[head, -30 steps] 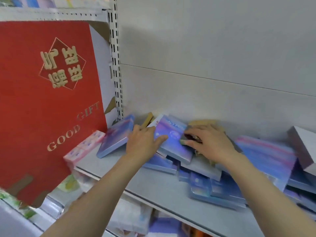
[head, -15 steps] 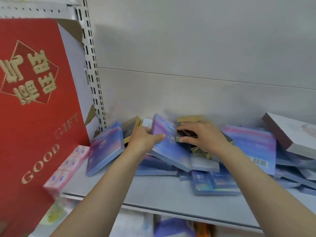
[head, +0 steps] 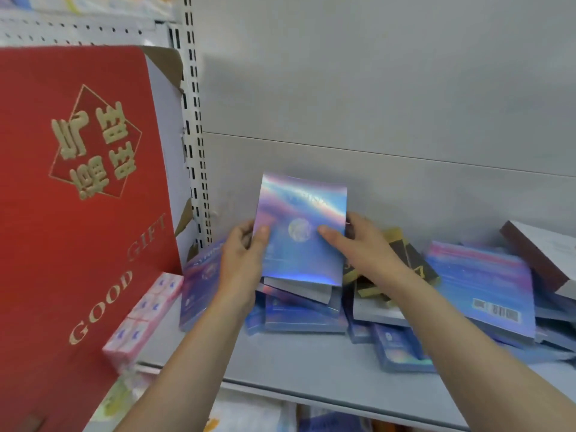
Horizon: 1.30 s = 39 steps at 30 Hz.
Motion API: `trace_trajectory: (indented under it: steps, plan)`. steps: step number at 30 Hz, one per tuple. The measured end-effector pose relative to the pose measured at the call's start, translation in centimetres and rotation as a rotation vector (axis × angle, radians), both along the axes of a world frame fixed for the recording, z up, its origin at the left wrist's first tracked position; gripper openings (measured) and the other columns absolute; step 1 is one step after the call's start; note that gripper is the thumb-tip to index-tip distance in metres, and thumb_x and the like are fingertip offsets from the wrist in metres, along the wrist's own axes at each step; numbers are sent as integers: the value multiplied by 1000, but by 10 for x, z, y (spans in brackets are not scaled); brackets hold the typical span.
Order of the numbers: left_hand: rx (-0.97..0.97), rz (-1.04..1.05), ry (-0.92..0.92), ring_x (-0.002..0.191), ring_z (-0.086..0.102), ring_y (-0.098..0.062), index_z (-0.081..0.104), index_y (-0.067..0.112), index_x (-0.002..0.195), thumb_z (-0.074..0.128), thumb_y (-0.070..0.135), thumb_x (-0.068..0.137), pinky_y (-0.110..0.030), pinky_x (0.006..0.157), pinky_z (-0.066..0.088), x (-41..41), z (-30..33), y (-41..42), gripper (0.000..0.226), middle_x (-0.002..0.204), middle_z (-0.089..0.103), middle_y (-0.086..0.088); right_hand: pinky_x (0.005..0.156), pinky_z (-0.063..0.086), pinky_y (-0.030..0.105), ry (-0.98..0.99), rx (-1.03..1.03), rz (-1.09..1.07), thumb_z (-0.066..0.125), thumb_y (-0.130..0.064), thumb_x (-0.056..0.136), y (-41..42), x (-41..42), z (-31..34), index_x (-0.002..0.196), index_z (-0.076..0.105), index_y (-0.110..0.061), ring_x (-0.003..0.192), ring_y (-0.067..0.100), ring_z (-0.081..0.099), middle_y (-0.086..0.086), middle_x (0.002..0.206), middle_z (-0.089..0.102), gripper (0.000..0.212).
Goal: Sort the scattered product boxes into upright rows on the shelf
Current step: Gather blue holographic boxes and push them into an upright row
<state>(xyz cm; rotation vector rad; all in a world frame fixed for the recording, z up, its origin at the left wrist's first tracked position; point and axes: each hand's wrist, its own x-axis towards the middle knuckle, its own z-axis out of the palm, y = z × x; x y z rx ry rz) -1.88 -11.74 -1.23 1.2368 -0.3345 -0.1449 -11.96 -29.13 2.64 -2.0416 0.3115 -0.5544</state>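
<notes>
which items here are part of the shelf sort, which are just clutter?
Job:
- holographic box, upright in the grip of left hand and right hand
- blue boxes piled flat
- black-and-gold boxes
- shelf

Lying about:
- red gift box
- pink packs

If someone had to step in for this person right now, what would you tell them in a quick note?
Left hand and right hand both grip one iridescent box, held upright above the pile.
One similar box leans at the left end of the shelf, beside the red gift box.
The remaining boxes lie jumbled and flat.
Done: very little; no row yet.
Left: stand the held box, then sort the pile.
</notes>
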Motion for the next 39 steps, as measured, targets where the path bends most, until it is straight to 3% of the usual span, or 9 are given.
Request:
trace_trajectory:
  steps: [3, 5, 9, 11, 16, 26, 29, 33, 39]
  plan:
    - [24, -19, -30, 103, 67, -25, 58, 11, 120, 59, 21, 96, -48, 88, 54, 8, -2, 11, 26, 111, 71, -7, 79, 60, 36, -88, 605, 75, 68, -10, 92, 19, 15, -3, 114, 66, -10, 98, 22, 72, 9, 113, 74, 22]
    - [186, -5, -115, 102, 66, -19, 61, 16, 116, 59, 28, 95, -43, 87, 53, 18, -10, 26, 24, 110, 70, 0, 78, 60, 37, -126, 751, 70, 64, -1, 92, 21, 21, -9, 118, 63, -2, 94, 24, 73, 15, 114, 72, 26]
    - [732, 259, -394, 112, 58, -24, 65, 19, 121, 57, 34, 95, -36, 95, 44, 43, -46, 69, 32, 117, 68, -3, 81, 60, 39, -178, 724, -45, 64, -1, 92, 19, 28, -25, 114, 64, -8, 90, 22, 73, 10, 108, 74, 24]
    - [861, 227, -400, 119, 54, -27, 64, 17, 126, 56, 35, 96, -37, 103, 39, 47, -64, 80, 36, 126, 65, -7, 79, 61, 38, -196, 693, -52, 66, -2, 91, 18, 29, -28, 114, 65, -10, 92, 22, 74, 8, 107, 75, 24]
    - [876, 198, -220, 135, 40, -27, 48, 16, 140, 57, 53, 90, -38, 113, 29, 43, -85, 82, 63, 146, 48, -9, 89, 57, 45, -185, 627, -86, 67, -7, 91, 22, 27, -29, 121, 63, -9, 101, 26, 72, 8, 113, 74, 30]
    - [1051, 224, 90, 130, 43, -39, 24, 2, 146, 58, 85, 61, -42, 104, 36, 46, -71, 81, 124, 144, 44, -20, 82, 60, 45, -200, 570, -122, 68, -5, 91, 39, 8, -29, 117, 64, -12, 96, 25, 74, -1, 105, 76, 28]
    - [1007, 212, 91, 131, 43, -37, 26, 4, 146, 64, 83, 58, -42, 106, 36, 44, -72, 81, 124, 145, 44, -17, 83, 60, 47, -180, 578, -133, 68, -8, 91, 45, 3, -32, 118, 64, -11, 96, 24, 74, -1, 104, 76, 28]
    - [699, 231, 25, 123, 53, -30, 43, 10, 136, 83, 68, 47, -43, 102, 44, 32, -82, 80, 113, 134, 56, -9, 89, 56, 56, -141, 614, -155, 69, -7, 90, 50, 0, -38, 117, 64, -10, 98, 31, 73, 8, 111, 74, 28]
    - [400, 171, 34, 118, 58, -19, 49, 19, 132, 94, 37, 51, -41, 101, 49, 27, -90, 83, 95, 128, 60, -2, 88, 55, 59, -120, 604, -174, 70, -8, 89, 55, -4, -43, 118, 64, -11, 99, 33, 72, 9, 112, 74, 29]
